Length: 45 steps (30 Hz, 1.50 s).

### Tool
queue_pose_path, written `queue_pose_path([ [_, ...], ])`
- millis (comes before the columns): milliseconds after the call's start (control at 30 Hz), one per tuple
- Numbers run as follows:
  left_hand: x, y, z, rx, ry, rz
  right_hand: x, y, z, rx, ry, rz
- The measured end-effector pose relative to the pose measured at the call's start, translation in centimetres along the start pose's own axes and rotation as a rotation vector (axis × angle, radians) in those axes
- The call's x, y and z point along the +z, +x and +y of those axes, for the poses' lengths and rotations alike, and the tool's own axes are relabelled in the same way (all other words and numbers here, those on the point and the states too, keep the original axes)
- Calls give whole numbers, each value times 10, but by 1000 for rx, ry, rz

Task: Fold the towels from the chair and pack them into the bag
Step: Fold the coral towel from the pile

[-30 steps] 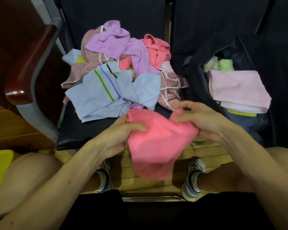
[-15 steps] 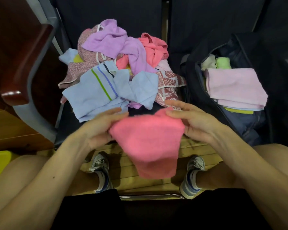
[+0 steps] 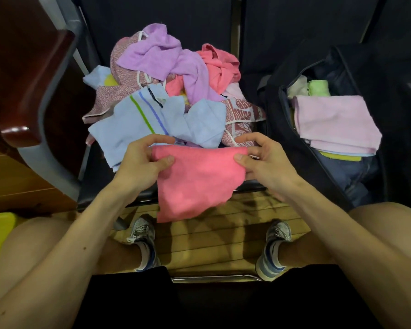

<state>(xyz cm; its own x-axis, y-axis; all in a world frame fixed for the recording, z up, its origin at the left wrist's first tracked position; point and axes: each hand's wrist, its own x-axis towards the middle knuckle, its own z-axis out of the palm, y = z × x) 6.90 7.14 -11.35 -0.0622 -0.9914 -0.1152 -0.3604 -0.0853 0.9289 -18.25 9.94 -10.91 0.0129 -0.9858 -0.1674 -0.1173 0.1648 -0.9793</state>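
Left hand, right hand pinch pink towel top corners

Ahead, towel heap; rightward, unobstructed bag mouth.

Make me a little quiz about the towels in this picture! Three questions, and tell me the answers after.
1. True or false: the left hand and the right hand both pinch the pink towel.
2. Which colour is the folded towel on top in the bag? A) pale pink B) orange C) black
3. Fill in: the striped blue towel lies on the ____.

Key
1. True.
2. A, the pale pink towel.
3. chair.
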Motion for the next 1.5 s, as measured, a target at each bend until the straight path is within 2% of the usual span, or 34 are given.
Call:
queue_pose_path([
  [133,7,4,-7,159,239,-3,-1,5,6,-36,-203,57],
  [233,17,1,-6,188,345,-9,-3,7,11,150,-239,22],
  [267,21,-1,-7,169,345,-19,-5,6,11,239,-238,-37],
  [333,25,-2,-8,123,332,-52,-8,5,10,423,-210,-269],
  [400,26,-1,-8,52,269,-68,-12,5,11,531,-201,-482],
  [433,26,-1,-8,7,218,-68,-14,5,13,536,-217,-529],
  [500,22,-1,-5,-94,101,-61,-17,8,12,490,-205,-504],
  [633,16,2,5,-287,-315,-40,-24,12,3,308,198,-348],
  [700,11,4,11,-286,-530,-63,-22,11,1,211,312,-320],
  [767,6,5,12,-228,-562,-108,-20,11,2,121,185,-271],
  [900,8,3,5,-129,-203,-89,-19,13,7,-35,-420,-116],
  [967,11,3,-1,-29,52,-67,-19,14,10,-79,-605,-95],
  [1100,13,7,-9,74,341,-42,-22,13,7,-138,-718,-36],
  [1300,14,4,-5,174,486,-71,-27,10,6,-209,-813,-44],
  [1500,14,2,-1,250,586,-21,-27,8,2,-274,-921,-47],
])
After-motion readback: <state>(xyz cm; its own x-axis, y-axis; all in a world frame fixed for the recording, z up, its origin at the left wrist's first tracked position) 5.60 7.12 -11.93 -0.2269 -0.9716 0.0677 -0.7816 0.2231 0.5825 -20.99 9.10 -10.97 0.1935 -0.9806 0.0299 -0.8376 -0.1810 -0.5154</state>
